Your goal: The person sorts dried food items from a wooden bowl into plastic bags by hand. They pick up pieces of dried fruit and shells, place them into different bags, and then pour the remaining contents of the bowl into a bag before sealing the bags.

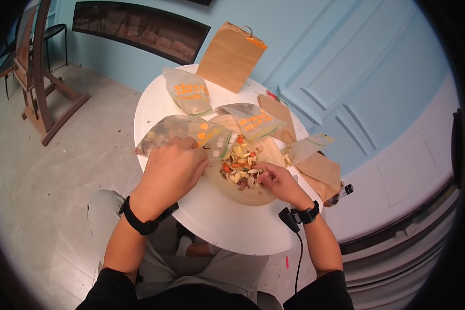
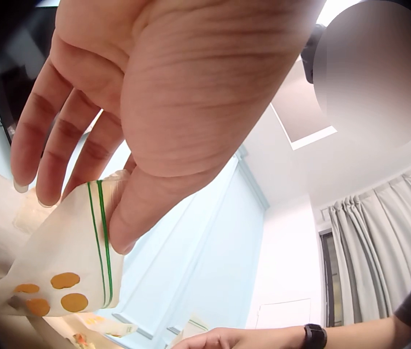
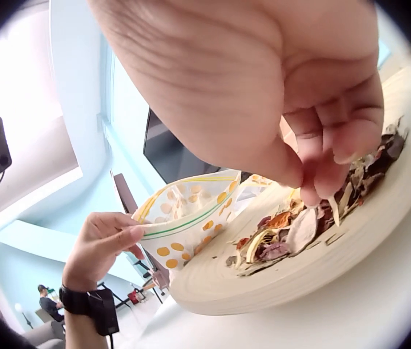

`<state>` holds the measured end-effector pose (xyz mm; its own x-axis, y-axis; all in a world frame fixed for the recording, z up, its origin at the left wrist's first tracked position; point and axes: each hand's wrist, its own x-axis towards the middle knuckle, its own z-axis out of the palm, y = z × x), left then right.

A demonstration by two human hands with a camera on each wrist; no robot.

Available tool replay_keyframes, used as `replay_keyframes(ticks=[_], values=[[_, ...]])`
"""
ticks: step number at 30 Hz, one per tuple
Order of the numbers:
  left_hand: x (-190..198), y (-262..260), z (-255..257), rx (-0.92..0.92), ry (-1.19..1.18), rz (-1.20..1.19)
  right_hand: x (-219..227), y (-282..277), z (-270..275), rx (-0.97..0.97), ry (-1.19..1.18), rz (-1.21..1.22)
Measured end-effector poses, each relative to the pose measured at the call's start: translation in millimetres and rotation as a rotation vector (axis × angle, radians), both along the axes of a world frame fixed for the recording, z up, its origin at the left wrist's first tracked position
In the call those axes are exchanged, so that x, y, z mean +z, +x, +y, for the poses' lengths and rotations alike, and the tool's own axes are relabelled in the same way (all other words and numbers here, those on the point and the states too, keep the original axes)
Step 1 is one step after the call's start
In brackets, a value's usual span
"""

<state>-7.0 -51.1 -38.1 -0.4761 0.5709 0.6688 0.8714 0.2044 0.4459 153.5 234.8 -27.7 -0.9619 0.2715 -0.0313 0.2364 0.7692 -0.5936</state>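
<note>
A round wooden tray [image 1: 253, 199] on the table carries a heap of mixed dried slices [image 1: 237, 173], orange, pale and dark brown. My left hand [image 1: 173, 168] pinches the rim of a clear zip bag [image 3: 183, 229] with orange dots and a green seal line. That bag stands with its mouth apart beside the tray, pale contents inside. Over the heap, my right hand [image 1: 280, 183] has its thumb and fingertips together among the pieces. In the right wrist view a thin pale slice [image 3: 335, 209] shows right at those fingertips.
More dotted zip bags [image 1: 191, 98] lie around the tray, one [image 1: 256, 121] overlapping its far rim and another [image 1: 311, 147] to its right. A brown paper bag [image 1: 232, 59] stands at the back of the white table [image 1: 217, 227]. Flat brown paper [image 1: 320, 175] lies at the right edge.
</note>
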Motion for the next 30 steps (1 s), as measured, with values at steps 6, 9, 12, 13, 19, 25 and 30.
replay_keyframes(ticks=[6, 9, 12, 13, 19, 25, 30], values=[[2, 1, 5, 0.0, -0.011, -0.037, 5, 2, -7, 0.078, 0.178, -0.031], [5, 0, 6, 0.019, -0.073, -0.035, 4, 1, -13, 0.129, 0.256, -0.031], [6, 1, 8, 0.015, -0.076, -0.048, 6, 2, -17, 0.094, 0.294, -0.054], [6, 1, 9, 0.011, -0.073, -0.046, 5, 3, -14, 0.084, 0.29, -0.048], [6, 3, 15, 0.01, -0.083, -0.056, 14, 5, -16, -0.043, 0.155, 0.009], [10, 4, 17, 0.011, -0.116, -0.079, 11, 4, -11, -0.097, 0.043, -0.001], [12, 3, 18, 0.009, -0.121, -0.087, 20, -22, -28, -0.168, -0.227, 0.06]])
